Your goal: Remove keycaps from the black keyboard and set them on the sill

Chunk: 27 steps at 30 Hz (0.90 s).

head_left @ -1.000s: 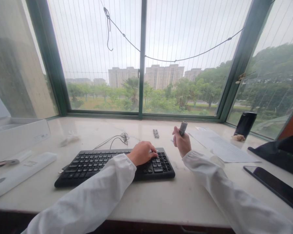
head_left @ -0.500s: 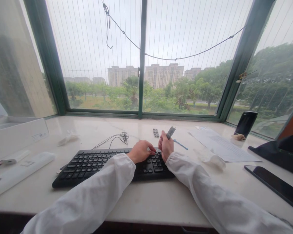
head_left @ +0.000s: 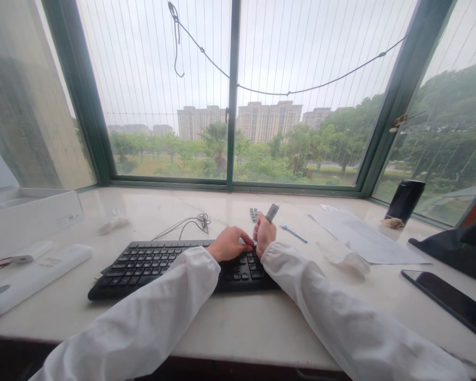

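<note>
Since the earlier frames, my right hand (head_left: 265, 233) has come in from beyond the keyboard's right end and drawn up close beside my left hand (head_left: 230, 243), which has stayed over the keyboard (head_left: 143, 264). The keyboard lies on the surface (head_left: 238, 325), in the middle of its width and back from the near edge. Both my hands are at its far side, towards the right corner. My right hand is closed around a grey tool (head_left: 273, 212), whose top sticks up out of my fist; its lower end is hidden. My left fingers are bent down at the keys, and I cannot tell whether they pinch anything.

Just beyond my right hand lie some small grey pieces (head_left: 254, 214), and to its right a thin blue stick (head_left: 293, 233). A tangled cable (head_left: 200, 222) lies behind the keyboard. Farther right are a crumpled tissue (head_left: 343, 259) and a sheet of paper (head_left: 353, 233), then a phone (head_left: 448, 301) near the right edge, with a dark bag (head_left: 460, 248) behind it. A black container (head_left: 405, 200) stands by the far right corner. Over at the left edge are a white box (head_left: 35, 211) and, nearer me, a long white case (head_left: 43, 275).
</note>
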Tool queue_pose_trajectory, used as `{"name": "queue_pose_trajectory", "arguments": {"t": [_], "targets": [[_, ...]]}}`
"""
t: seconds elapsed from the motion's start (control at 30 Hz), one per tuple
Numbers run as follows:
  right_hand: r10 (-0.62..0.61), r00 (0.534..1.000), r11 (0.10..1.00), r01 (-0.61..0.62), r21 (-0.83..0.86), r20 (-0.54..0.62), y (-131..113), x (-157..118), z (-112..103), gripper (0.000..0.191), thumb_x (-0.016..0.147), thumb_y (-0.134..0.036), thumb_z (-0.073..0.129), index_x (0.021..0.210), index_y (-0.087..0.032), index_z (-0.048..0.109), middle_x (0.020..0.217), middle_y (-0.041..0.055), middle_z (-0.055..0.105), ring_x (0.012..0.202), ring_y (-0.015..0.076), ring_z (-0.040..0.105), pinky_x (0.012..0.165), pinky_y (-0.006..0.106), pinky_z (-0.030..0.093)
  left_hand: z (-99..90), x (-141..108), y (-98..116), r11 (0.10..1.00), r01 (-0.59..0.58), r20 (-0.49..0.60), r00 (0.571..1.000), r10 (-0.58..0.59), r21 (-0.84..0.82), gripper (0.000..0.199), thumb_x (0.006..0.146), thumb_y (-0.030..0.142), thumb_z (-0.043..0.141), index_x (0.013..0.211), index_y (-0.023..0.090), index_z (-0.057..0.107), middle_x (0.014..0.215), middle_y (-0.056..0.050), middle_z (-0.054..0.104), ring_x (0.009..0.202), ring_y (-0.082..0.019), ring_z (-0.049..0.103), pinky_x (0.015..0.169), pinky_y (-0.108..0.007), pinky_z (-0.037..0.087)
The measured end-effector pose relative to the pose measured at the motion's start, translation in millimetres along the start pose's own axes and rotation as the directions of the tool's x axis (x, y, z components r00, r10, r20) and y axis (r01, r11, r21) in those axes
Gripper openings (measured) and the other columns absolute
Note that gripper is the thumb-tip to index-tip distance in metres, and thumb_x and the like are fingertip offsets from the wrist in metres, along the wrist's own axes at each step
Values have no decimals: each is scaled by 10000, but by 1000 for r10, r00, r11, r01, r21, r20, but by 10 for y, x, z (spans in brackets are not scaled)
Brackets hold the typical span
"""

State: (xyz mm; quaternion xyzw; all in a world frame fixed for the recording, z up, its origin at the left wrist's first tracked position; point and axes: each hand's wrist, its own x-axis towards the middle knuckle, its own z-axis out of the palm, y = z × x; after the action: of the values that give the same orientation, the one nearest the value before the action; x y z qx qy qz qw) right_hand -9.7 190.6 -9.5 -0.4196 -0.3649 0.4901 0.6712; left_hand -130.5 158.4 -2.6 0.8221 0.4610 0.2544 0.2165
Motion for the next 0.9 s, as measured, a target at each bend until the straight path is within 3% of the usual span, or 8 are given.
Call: {"name": "queue_pose_trajectory", "arguments": {"t": [0.13, 0.23, 0.37, 0.63, 0.9], "targets": [[73, 997, 985, -76, 153, 25, -41, -45, -35, 415, 789, -434, 543, 584, -235, 243, 369, -126, 184, 300, 42, 143, 286, 189, 120, -43, -11, -8, 999, 20, -1, 1000, -20, 43, 255, 722, 401, 661, 885, 235, 766, 790, -7, 734, 658, -151, 624, 700, -245, 469], [40, 991, 982, -63, 178, 128, -60, -76, -70, 442, 784, -418, 555, 575, -234, 212, 363, -124, 180, 300, 41, 128, 289, 192, 110, -79, -14, -32, 994, 16, -39, 999, -12, 110, 271, 690, 470, 683, 849, 269, 772, 794, 1, 734, 745, -174, 636, 752, -249, 459], [-11, 975, 985, -28, 172, 223, -53, -121, -67, 456, 752, -376, 599, 550, -232, 216, 362, -120, 190, 305, 37, 130, 294, 194, 104, -99, -3, -76, 997, -6, -7, 1000, 7, 78, 299, 697, 490, 671, 869, 267, 772, 792, 4, 734, 743, -169, 635, 757, -239, 455], [-213, 880, 951, 287, -117, 425, -30, -242, -57, 445, 782, -406, 602, 485, -209, 335, 368, -77, 312, 347, 65, 305, 365, 220, 274, -63, 6, -115, 998, -19, -19, 1000, 20, 58, 304, 685, 480, 672, 801, 217, 770, 698, 6, 708, 678, -158, 612, 683, -226, 446], [-387, 784, 789, 554, -266, 485, 25, -256, -104, 432, 841, -420, 539, 510, -184, 394, 460, -50, 376, 473, 84, 372, 487, 232, 317, -43, 25, -148, 991, -23, -66, 997, 32, 132, 295, 689, 462, 657, 776, 196, 750, 725, -12, 707, 673, -166, 614, 648, -238, 433]]}}
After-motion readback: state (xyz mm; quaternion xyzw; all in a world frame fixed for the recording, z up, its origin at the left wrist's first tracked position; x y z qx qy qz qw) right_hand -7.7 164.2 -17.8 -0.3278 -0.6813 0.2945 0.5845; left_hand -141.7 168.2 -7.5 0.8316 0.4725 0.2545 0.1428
